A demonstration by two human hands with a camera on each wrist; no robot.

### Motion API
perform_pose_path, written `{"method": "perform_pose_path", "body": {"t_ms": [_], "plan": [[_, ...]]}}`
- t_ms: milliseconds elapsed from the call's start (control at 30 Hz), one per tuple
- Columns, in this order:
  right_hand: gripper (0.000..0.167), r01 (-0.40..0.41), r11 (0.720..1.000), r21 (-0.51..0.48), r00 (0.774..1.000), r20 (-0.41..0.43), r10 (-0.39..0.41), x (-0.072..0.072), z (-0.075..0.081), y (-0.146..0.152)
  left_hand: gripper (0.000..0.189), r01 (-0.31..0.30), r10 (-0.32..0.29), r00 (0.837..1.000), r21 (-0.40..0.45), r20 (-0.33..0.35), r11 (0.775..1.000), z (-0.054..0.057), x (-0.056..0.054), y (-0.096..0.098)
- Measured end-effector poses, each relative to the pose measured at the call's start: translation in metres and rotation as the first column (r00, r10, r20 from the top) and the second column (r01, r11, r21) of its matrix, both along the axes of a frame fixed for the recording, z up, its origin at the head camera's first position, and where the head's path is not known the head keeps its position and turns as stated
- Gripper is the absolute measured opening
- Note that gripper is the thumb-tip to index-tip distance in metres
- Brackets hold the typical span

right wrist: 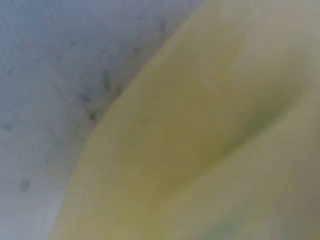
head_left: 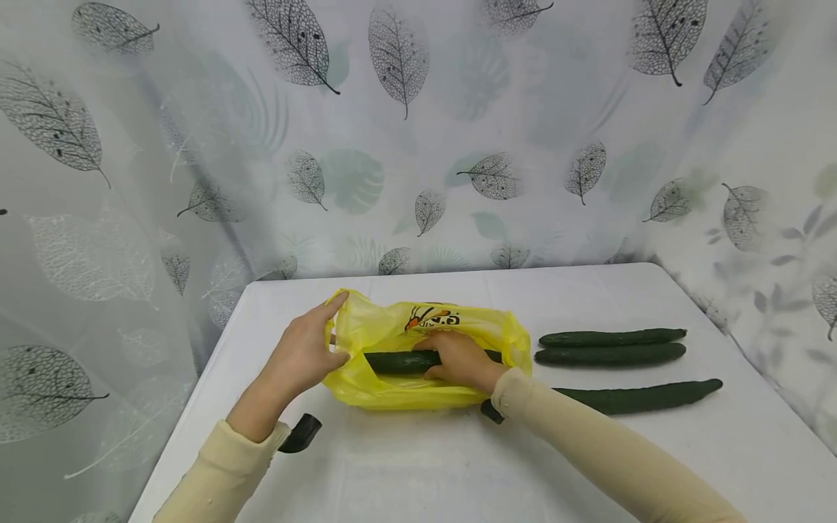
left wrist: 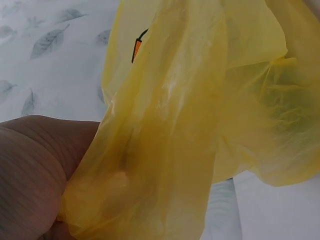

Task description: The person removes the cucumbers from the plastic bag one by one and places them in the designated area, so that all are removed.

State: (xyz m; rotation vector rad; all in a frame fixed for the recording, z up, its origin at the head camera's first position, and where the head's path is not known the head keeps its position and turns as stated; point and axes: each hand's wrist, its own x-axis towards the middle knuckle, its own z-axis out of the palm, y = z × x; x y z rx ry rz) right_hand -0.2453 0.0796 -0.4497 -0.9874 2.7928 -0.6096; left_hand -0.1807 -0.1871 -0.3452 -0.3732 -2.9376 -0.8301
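Note:
A yellow plastic bag lies on its side on the table, its mouth spread open. My left hand holds the bag's left rim, thumb and fingers on the plastic. Inside the bag a dark green cucumber lies lengthwise, and my right hand grips it around the middle. In the left wrist view, the yellow plastic covers the fingertips of my left hand. Blurred yellow plastic fills most of the right wrist view; my right hand cannot be made out there.
On the right of the white table lie three more cucumbers: a far one, a second just in front of it, and a longer one nearer, partly behind my right sleeve. A leaf-patterned curtain hangs behind.

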Motion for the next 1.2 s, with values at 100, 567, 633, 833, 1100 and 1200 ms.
{"method": "perform_pose_path", "body": {"t_ms": [100,567,633,833,1100,1200], "plan": [[0.045,0.014,1.0,-0.013,1.0,0.018,-0.014,0.001,0.002,0.003,0.091,-0.001,0.001,1.0,0.0,-0.001,1.0,0.001,0.0,0.0],[0.048,0.066,0.979,-0.191,0.994,0.098,-0.048,0.008,0.021,0.023,0.091,-0.015,0.015,0.999,-0.008,-0.052,1.0,0.005,-0.001,-0.004],[0.048,0.059,0.977,-0.205,0.995,0.09,-0.041,0.01,0.023,0.025,0.09,-0.016,0.016,0.998,-0.005,-0.053,1.0,0.005,0.0,-0.005],[0.05,0.042,0.963,-0.267,0.993,0.117,-0.011,0.019,0.027,0.031,0.09,-0.026,0.026,0.999,-0.007,-0.046,1.0,0.004,0.0,-0.006],[0.052,0.065,0.91,-0.409,0.98,0.197,0.018,0.034,0.039,0.037,0.09,-0.051,0.051,0.998,-0.002,-0.027,0.999,0.004,0.0,-0.007],[0.053,0.07,0.876,-0.478,0.975,0.217,0.041,0.04,0.046,0.039,0.09,-0.056,0.056,0.998,0.001,-0.023,0.998,0.004,0.0,-0.007]]}}
